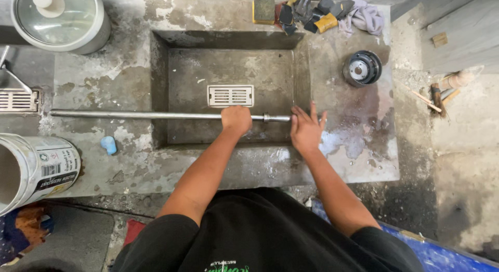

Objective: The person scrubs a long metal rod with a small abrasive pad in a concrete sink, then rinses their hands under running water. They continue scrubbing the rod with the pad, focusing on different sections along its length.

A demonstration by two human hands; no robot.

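Spanning the sink from 9 to 3 o'clock, rod looks stiff, heavy, wet-slick; left hand grip fisted round it mid-length, right hand spread flat at its end.

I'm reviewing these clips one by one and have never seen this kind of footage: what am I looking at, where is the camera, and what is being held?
This is one view from a camera worn on a person's head, looking down at their own bare arms. No machine is involved. The left hand grips a long metal rod laid across a concrete sink with a slotted drain cover. The right hand rests open at the rod's right end, fingers spread. Around the basin lie sanding scraps, a round metal part, a lidded pot and a paint can.
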